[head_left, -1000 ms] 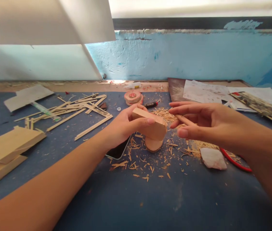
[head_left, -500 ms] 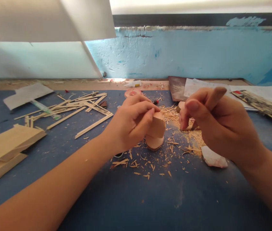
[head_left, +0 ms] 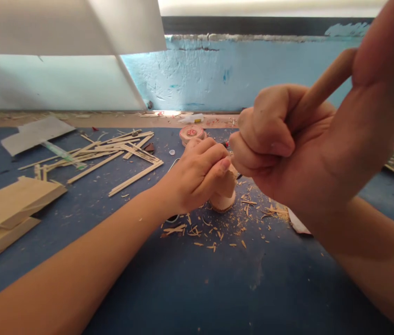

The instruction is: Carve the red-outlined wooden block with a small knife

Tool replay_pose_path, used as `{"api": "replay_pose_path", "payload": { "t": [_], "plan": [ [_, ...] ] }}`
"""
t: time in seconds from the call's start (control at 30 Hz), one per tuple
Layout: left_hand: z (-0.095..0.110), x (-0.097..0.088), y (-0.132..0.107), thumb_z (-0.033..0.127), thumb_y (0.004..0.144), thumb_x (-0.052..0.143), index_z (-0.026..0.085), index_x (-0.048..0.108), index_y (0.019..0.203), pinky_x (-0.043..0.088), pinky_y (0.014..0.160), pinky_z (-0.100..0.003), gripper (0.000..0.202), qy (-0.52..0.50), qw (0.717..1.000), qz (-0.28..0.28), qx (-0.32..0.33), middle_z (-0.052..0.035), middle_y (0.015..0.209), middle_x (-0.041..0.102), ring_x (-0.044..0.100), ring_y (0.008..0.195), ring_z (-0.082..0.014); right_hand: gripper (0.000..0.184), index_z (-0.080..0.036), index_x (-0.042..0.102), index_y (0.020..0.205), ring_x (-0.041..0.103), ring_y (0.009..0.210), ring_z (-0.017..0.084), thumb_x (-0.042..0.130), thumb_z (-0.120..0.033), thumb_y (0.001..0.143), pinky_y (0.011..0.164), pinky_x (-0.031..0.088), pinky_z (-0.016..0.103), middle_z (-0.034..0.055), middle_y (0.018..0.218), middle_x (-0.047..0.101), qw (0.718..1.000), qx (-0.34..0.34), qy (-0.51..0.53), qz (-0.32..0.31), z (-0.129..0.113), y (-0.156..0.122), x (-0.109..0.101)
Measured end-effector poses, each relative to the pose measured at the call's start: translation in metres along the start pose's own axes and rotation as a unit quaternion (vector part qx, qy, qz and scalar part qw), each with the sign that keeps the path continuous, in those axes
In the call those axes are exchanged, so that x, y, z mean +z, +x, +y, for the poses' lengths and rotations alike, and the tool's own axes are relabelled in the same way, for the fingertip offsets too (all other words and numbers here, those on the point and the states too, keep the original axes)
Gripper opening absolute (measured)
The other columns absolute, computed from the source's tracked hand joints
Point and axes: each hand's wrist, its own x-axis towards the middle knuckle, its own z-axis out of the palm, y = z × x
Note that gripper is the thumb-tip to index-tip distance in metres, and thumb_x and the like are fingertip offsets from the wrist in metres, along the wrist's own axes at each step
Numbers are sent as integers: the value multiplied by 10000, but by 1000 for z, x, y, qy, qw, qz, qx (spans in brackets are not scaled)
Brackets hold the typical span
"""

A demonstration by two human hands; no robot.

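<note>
My left hand [head_left: 198, 174] is closed over a pale wooden block [head_left: 227, 184] that stands on a round wooden piece [head_left: 222, 203] on the blue table [head_left: 183, 288]. My right hand [head_left: 287, 144] is raised close to the camera in a fist around a wooden handle [head_left: 325, 83] that sticks up to the right. Whatever is on the handle's lower end is hidden by the fist. The fist hangs just right of and above the block.
Wood shavings [head_left: 214, 232] lie around the block. A heap of thin wooden sticks [head_left: 113, 156] lies at the left, flat wooden boards [head_left: 4, 209] at the far left edge. A round pink tin [head_left: 191, 134] stands behind. White paper [head_left: 297, 223] peeks from under my right wrist. A blue wall [head_left: 224, 74] backs the table.
My right hand picked up a wooden-handled thing and rose toward the camera, closing into a fist. My left hand turned the block and wrapped its fingers over the top.
</note>
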Motion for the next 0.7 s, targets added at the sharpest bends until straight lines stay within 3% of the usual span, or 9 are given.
{"api": "replay_pose_path", "payload": {
  "t": [0.1, 0.17, 0.23, 0.3, 0.37, 0.43, 0.53, 0.63, 0.7],
  "plan": [
    [-2, -2, -2, 377, 1151, 320, 213, 620, 1071, 338, 1215, -559, 351, -7, 1000, 0, 6, -133, 1274, 675, 585, 1258, -329, 772, -220, 391, 488, 375, 399, 82, 392, -730, 1067, 389, 338, 255, -38, 496, 343, 997, -63, 42, -24, 14, -4, -1],
    [-4, -5, -2, 370, 1150, 310, 212, 620, 1100, 331, 1224, -584, 352, -10, 1000, -16, 17, -139, 1279, 667, 579, 1267, -337, 763, -230, 374, 486, 367, 392, 100, 600, -782, 962, 342, 316, 299, -32, 496, 320, 997, -61, 40, -35, 19, -7, 0],
    [-6, -9, -3, 377, 1141, 347, 212, 627, 1161, 367, 1201, -595, 325, -14, 999, -40, 20, -142, 1267, 657, 578, 1254, -342, 761, -229, 365, 498, 320, 383, 89, 682, -779, 918, 339, 253, 318, -43, 508, 280, 996, -58, 59, -23, 21, -7, 1],
    [-7, -14, -4, 452, 1091, 502, 214, 630, 1230, 407, 1179, -600, 304, -16, 998, -60, 20, -147, 1274, 636, 570, 1248, -352, 742, -230, 377, 511, 269, 388, 81, 706, -757, 916, 346, 192, 330, -48, 534, 256, 992, -79, 103, 0, 22, -6, 3],
    [-9, -17, -5, 531, 973, 708, 210, 619, 1311, 412, 1200, -620, 475, -17, 997, -72, 18, -160, 1317, 607, 555, 1277, -371, 706, -230, 377, 525, 259, 406, 87, 726, -679, 942, 350, 189, 330, -43, 558, 264, 987, -99, 125, -7, 23, -4, 1],
    [-9, -18, -7, 550, 855, 848, 216, 603, 1375, 406, 1235, -638, 665, -25, 997, -75, 7, -174, 1390, 566, 524, 1340, -390, 657, -225, 365, 543, 263, 425, 96, 695, -563, 999, 362, 217, 316, -37, 559, 267, 988, -89, 107, -61, 23, -2, -2],
    [-7, -17, -8, 449, 823, 891, 257, 620, 1363, 412, 1261, -644, 634, -43, 996, -76, -13, -163, 1466, 518, 459, 1436, -393, 506, -230, 397, 596, 281, 473, 130, 465, -381, 1075, 418, 264, 307, -17, 578, 304, 990, -39, 85, -108, 17, -1, -8],
    [-4, -15, -8, 373, 818, 879, 272, 623, 1329, 388, 1285, -679, 581, -54, 996, -70, -15, -160, 1462, 522, 378, 1521, -410, 444, -238, 435, 598, 301, 525, 152, 360, -229, 1035, 485, 309, 308, -7, 601, 308, 994, -7, 77, -75, 7, -1, -9],
    [-3, -14, -9, 435, 817, 870, 268, 612, 1318, 343, 1296, -733, 588, -60, 996, -66, -20, -174, 1478, 518, 361, 1536, -438, 511, -233, 429, 565, 265, 510, 140, 389, -288, 1072, 515, 311, 309, -24, 549, 258, 997, 22, 46, -64, 1, -1, -9]
  ]
}}
